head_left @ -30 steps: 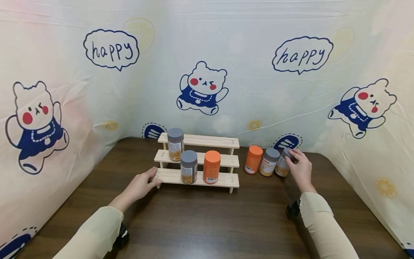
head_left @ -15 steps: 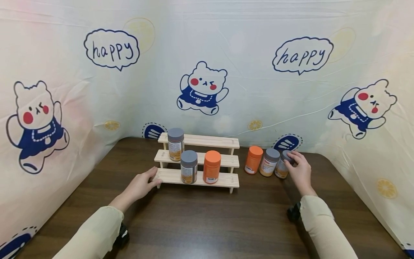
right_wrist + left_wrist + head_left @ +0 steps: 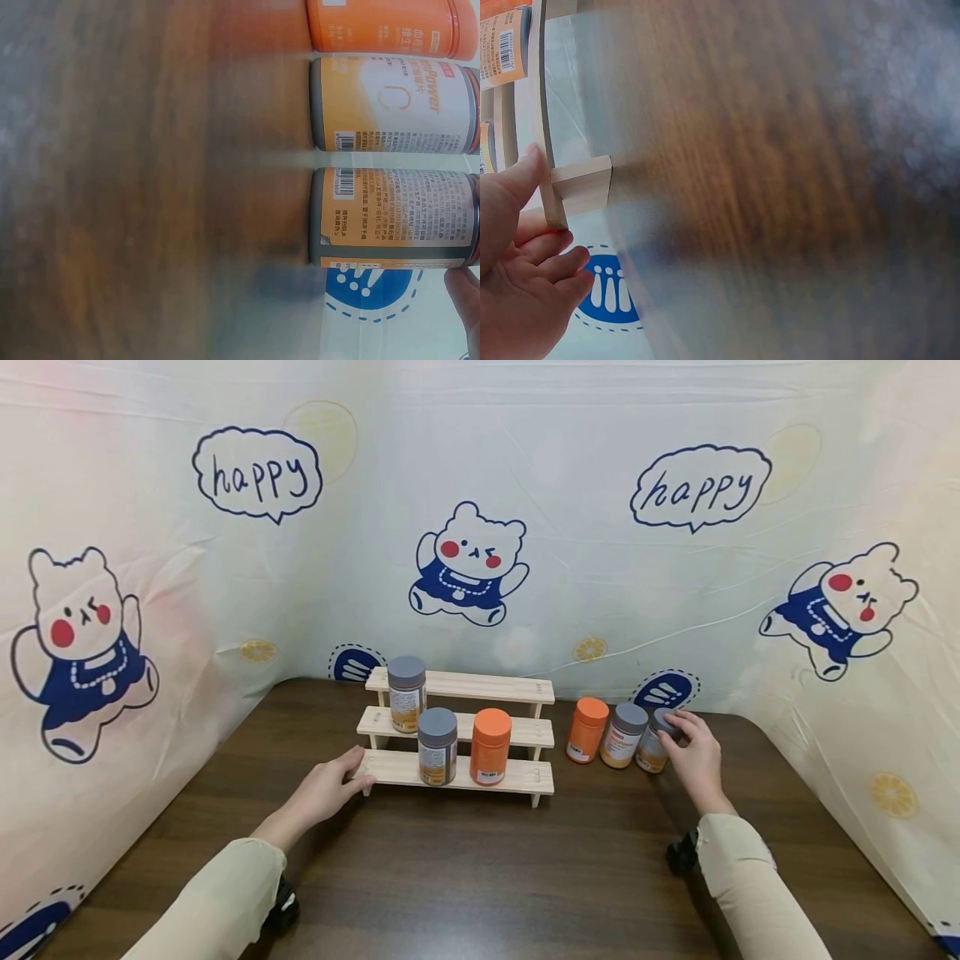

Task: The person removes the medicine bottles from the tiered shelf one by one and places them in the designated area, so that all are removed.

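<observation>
A three-step wooden display rack (image 3: 457, 770) stands on the table. My left hand (image 3: 324, 789) grips the left end of its lowest step, and in the left wrist view the thumb (image 3: 525, 171) lies over the board with fingers at its end. To the right, my right hand (image 3: 696, 758) holds a grey-capped supplement bottle (image 3: 651, 755) around its cap. That bottle (image 3: 397, 214) is upright beside another grey-capped bottle (image 3: 622, 745) and an orange bottle (image 3: 588, 733). In the right wrist view, most of my right hand is out of frame.
On the rack's lowest step are a grey-capped bottle (image 3: 437, 752) and an orange bottle (image 3: 491, 750). Another grey-capped bottle (image 3: 407, 697) occupies the middle step's left side. Behind the dark wooden table (image 3: 480, 868) hangs a printed cloth (image 3: 570, 552).
The bottle in my right hand has shifted slightly down and left, closer to its neighbour, between the first frame and the second. My left hand and the rack stay put.
</observation>
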The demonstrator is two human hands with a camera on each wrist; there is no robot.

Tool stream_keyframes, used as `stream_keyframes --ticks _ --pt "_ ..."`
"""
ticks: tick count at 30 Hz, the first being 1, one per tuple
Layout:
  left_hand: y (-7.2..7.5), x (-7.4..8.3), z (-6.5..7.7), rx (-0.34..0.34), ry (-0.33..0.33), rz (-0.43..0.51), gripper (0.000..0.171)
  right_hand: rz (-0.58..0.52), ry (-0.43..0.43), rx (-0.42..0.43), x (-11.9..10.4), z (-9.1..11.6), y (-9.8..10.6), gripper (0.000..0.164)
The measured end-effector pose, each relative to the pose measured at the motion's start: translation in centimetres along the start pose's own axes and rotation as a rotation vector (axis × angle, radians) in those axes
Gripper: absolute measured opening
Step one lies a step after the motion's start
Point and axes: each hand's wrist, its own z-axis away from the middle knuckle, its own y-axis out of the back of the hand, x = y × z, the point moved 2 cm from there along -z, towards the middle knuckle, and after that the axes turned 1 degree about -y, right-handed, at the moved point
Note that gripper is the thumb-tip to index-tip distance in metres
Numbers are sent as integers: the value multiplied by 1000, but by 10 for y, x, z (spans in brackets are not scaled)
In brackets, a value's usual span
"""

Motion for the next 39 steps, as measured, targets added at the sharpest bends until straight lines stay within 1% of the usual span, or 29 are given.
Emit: stream_keyframes --ticks 6,13,19,22,26,30,39 --pt "0 -1 0 2 -7 -1 61 16 0 5 -2 0 1 27" --pt "-1 -2 0 -14 7 2 62 8 -16 -12 -3 1 1 27" --pt "-1 -1 -1 -19 13 5 62 14 -1 -9 -7 -1 7 30" --pt "0 0 -1 -24 20 7 63 8 25 3 -14 -5 11 31" --pt "0 0 -1 -28 25 7 63 -12 90 13 -31 -13 17 32" --pt "-1 -1 -1 -25 21 5 63 -49 163 1 -54 -22 20 33" --pt "-2 -3 -2 -21 18 -3 62 -127 325 -59 -111 -36 14 34"
